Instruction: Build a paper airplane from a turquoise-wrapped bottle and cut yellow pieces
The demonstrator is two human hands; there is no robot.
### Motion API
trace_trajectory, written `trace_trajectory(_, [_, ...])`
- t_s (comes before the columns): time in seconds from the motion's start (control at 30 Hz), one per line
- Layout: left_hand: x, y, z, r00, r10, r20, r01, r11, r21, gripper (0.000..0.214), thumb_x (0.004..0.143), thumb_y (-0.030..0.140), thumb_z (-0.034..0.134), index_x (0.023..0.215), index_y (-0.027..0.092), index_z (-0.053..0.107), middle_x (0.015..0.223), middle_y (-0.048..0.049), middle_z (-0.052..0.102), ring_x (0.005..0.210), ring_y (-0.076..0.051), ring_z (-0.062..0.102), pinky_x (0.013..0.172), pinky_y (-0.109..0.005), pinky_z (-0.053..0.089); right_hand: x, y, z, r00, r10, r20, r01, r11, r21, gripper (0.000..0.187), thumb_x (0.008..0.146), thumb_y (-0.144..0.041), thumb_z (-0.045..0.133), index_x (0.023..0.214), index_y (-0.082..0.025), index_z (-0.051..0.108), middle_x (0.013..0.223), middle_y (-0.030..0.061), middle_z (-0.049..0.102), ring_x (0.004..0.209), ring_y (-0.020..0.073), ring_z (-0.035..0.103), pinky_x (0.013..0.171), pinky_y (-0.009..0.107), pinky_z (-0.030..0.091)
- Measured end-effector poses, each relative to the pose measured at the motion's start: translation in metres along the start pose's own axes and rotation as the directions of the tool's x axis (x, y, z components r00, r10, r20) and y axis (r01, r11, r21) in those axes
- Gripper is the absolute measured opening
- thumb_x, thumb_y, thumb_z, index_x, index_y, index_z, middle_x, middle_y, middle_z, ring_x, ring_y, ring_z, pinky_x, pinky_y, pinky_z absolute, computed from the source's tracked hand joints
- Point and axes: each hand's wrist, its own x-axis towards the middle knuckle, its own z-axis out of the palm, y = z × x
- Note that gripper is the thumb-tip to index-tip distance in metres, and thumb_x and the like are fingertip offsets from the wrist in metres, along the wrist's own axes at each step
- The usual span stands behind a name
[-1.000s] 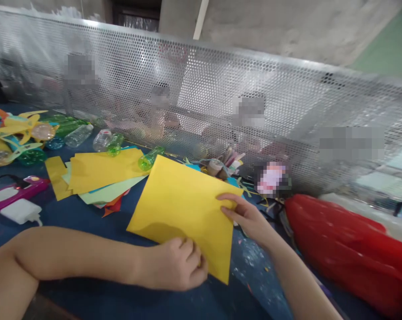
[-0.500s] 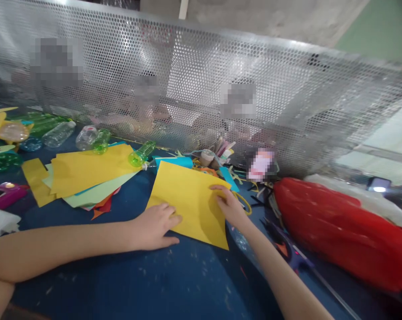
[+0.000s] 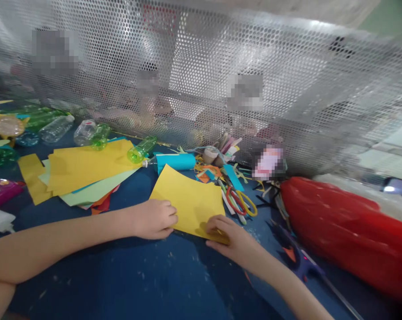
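Yellow rectangular paper sheet (image 3: pixel 189 202) apparently being positioned: left hand (image 3: pixel 156 218), fingers curled at its near edge, pinch unclear; right hand (image 3: pixel 229 238) pinching near-right corner. Next: even alignment, presumably.

Right hand (image 3: pixel 232 238) down at the near corner, scissors (image 3: pixel 243 201) uncovered.
From the far right corner of the yellow sheet (image 3: pixel 187 198), the right hand has come to its near right corner, thumb by the edge. The left hand (image 3: pixel 156 218), spread half a second ago, now curls its fingers at the near left edge. Both scissor loops and more of the blue roll (image 3: pixel 179 162) show beyond the sheet.
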Motion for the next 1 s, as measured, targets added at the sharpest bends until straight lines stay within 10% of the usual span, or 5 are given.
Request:
trace_trajectory(0.4, [-0.008, -0.058, -0.019, 0.929, -0.154, 0.338, 0.337, 0.732, -0.592, 0.024, 0.078, 0.037, 0.059, 0.086, 0.017, 0.069, 0.085, -0.004, 0.067, 0.072, -0.013, 0.059, 0.064, -0.02, 0.041, -0.006, 0.025, 0.007, 0.956, 0.22, -0.192, -0.219, 0.975, 0.024, 0.018, 0.08, -0.04, 0.052, 0.088, -0.024, 0.054, 0.089, 0.0059, 0.065, 0.083, 0.022, 0.062, 0.071, 0.032, 0.049])
trace_trajectory(1.0, [-0.007, -0.056, -0.016, 0.862, -0.378, 0.337, 0.498, 0.754, -0.428, 0.026, 0.074, 0.033, 0.055, 0.096, 0.019, 0.059, 0.072, 0.0008, 0.055, 0.064, -0.013, 0.051, 0.054, -0.02, 0.032, -0.002, 0.024, 0.013, 0.856, 0.376, -0.355, -0.408, 0.913, -0.017, 0.023, 0.072, -0.044, 0.056, 0.086, -0.027, 0.05, 0.08, 0.0018, 0.066, 0.053, 0.017, 0.056, 0.05, 0.027, 0.044])
